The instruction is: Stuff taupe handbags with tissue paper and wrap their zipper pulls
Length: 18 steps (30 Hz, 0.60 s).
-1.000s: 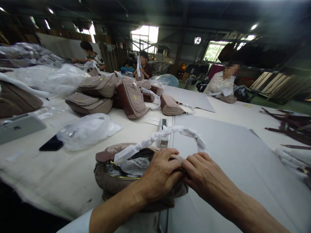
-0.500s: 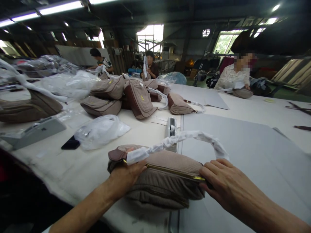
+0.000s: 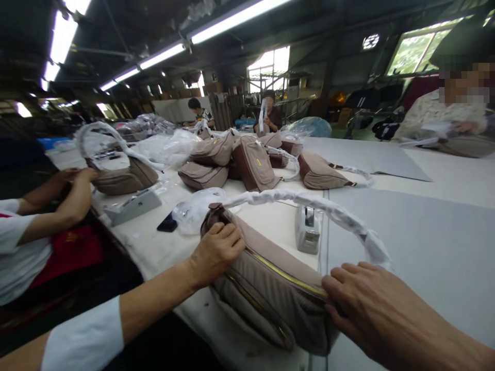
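Note:
A taupe ribbed handbag [image 3: 274, 288] with brown trim stands tilted at the table's front edge. White wrapping covers its strap [image 3: 309, 198], which arches above it. My left hand [image 3: 218, 250] is closed at the left end of the gold zipper [image 3: 286, 270], below the brown strap tab; what its fingertips pinch there is hidden. My right hand [image 3: 358, 301] grips the bag's right end, with its thumb in front and fingers over the top. A second gold zipper runs along the bag's front pocket.
Behind the bag stands a grey tape dispenser [image 3: 308, 232]. Several similar bags [image 3: 253, 162] are heaped farther back. A dark phone [image 3: 167, 221] lies beside clear plastic [image 3: 199, 208]. At left, a co-worker's hands [image 3: 79, 180] touch another bag [image 3: 126, 175]; grey board [image 3: 410, 232] covers the right side.
The view has swung left, bringing a co-worker's arms in. My left hand has gone from lying along the bag's top to a closed grip at the zipper's left end. My right hand keeps its hold.

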Each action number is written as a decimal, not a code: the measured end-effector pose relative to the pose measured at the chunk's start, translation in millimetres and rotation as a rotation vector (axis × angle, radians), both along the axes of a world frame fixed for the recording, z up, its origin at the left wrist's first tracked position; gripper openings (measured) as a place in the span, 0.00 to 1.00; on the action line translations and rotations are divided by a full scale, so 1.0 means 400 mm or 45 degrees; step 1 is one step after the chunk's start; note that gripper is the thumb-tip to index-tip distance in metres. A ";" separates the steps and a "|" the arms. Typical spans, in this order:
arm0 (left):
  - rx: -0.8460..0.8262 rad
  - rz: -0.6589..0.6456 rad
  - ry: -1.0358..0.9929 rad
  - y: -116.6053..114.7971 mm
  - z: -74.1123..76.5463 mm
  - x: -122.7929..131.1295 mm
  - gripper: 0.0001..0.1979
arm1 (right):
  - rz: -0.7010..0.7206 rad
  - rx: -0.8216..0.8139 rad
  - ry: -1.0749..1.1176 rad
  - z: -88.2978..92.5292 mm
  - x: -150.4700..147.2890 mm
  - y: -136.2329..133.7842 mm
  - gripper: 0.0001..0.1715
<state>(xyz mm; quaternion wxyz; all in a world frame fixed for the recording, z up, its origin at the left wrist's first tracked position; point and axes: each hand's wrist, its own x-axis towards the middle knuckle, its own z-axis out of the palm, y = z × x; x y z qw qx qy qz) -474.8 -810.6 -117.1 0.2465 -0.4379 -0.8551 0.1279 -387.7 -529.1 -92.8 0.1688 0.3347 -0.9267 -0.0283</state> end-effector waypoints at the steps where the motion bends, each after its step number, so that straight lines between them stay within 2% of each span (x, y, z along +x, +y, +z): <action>1: 0.063 -0.006 0.087 -0.018 0.009 -0.002 0.08 | -0.006 -0.002 -0.009 -0.002 -0.005 0.006 0.06; 5: 0.166 0.136 0.299 -0.070 0.019 -0.011 0.07 | -0.048 -0.001 -0.007 -0.007 -0.026 -0.001 0.04; 9: 0.193 0.314 0.249 -0.093 0.020 -0.044 0.06 | -0.044 0.092 0.088 0.010 -0.041 -0.065 0.07; 14: 0.335 0.196 0.061 -0.135 0.009 -0.075 0.08 | -0.054 0.170 0.055 0.005 -0.038 -0.094 0.10; 18: 0.300 0.159 0.113 -0.155 -0.008 -0.073 0.09 | -0.121 0.203 -0.091 -0.020 -0.037 -0.081 0.11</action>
